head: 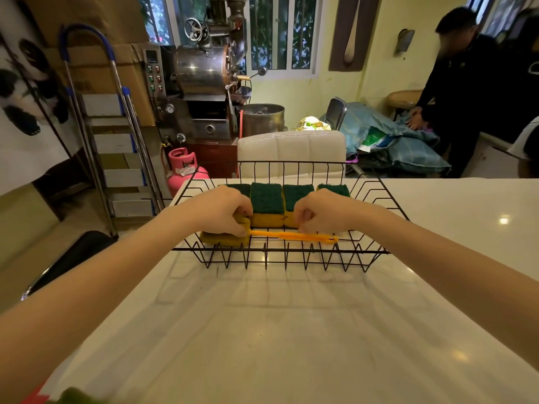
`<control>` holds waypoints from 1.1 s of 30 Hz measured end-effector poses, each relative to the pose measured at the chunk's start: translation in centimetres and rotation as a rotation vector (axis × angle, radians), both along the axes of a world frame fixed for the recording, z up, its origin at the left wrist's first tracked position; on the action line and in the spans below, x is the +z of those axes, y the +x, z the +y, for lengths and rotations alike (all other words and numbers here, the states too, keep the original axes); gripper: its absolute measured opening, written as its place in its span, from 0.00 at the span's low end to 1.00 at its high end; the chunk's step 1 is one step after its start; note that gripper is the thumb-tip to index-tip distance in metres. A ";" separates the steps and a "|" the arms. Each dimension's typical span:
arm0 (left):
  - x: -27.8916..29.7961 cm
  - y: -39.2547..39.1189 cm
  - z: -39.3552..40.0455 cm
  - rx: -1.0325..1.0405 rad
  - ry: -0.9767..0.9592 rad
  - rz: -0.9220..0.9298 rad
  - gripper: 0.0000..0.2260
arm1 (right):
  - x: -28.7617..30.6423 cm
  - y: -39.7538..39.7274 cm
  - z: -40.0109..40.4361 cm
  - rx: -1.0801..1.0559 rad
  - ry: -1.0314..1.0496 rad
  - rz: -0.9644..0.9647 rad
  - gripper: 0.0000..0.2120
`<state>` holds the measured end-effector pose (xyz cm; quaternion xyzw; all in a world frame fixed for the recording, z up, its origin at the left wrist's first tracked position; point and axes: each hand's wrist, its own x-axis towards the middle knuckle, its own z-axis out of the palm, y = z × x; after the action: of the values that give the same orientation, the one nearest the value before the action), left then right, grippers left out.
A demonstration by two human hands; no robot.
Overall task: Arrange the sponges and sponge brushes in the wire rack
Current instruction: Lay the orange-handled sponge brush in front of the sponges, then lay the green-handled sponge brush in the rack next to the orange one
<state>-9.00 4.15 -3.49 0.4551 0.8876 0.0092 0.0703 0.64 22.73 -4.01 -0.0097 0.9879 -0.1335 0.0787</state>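
Note:
A black wire rack (pixel 280 252) stands on the white table. Along its back lies a row of yellow sponges with green scouring tops (pixel 267 198). At the rack's front lies a sponge brush (pixel 291 236) with a yellow sponge head at the left and an orange handle running right. My left hand (pixel 220 209) is curled over the sponge head and grips it. My right hand (pixel 322 209) is closed above the middle of the handle; its fingertips meet the handle, but the grip itself is hidden.
The white table (pixel 262 330) stretches toward me. A white chair (pixel 291 151) stands behind the rack. A pink gas cylinder (pixel 185 172), a step ladder (pixel 116 141) and a metal machine are at the left. A person in dark clothes (pixel 466 91) stands at the far right.

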 end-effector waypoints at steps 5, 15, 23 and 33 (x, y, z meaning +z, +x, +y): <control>1.6 1.8 -1.8 0.012 0.169 -0.089 0.22 | 1.4 1.9 -1.3 0.001 -0.143 0.147 0.18; 2.3 9.2 -9.5 0.014 0.406 -0.225 0.31 | 1.4 8.1 -8.7 0.117 -0.308 0.319 0.32; 0.6 13.8 -16.4 0.062 0.258 -0.300 0.34 | -1.2 11.7 -13.5 0.238 -0.313 0.138 0.34; -1.9 16.0 -20.4 0.158 0.076 -0.353 0.30 | -4.0 14.0 -16.6 0.393 -0.188 -0.082 0.23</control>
<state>7.00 -16.27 -5.43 0.3775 0.8935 0.1278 0.2068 14.63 6.14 -7.96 -0.2041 0.9461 -0.2075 0.1419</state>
